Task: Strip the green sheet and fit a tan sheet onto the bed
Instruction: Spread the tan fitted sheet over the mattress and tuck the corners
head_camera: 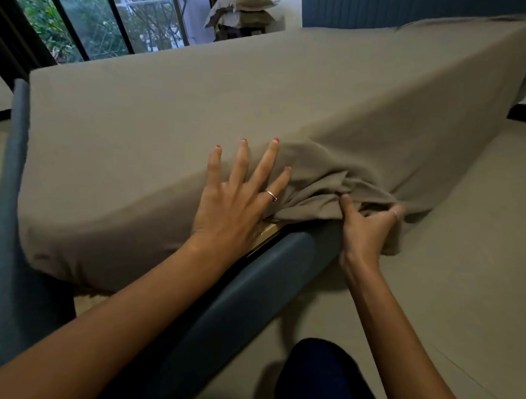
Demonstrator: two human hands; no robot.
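Observation:
A tan sheet [193, 106] covers the whole top and near side of the mattress. My left hand [238, 197] lies flat with spread fingers on the sheet at the mattress's near edge. Just to its right my right hand [367, 225] grips a bunched fold of the tan sheet [323, 179] that hangs over the blue padded bed frame [259, 286]. A strip of light wood shows between mattress and frame under my left hand. No green sheet is in view.
The blue frame also runs up the left side [13, 166]. A blue headboard [398, 3] stands at the back right. Stacked pillows [243, 12] sit beyond the bed by a dark-framed window [100, 26]. Pale tiled floor [452, 267] lies to my right; my knee [318, 373] is below.

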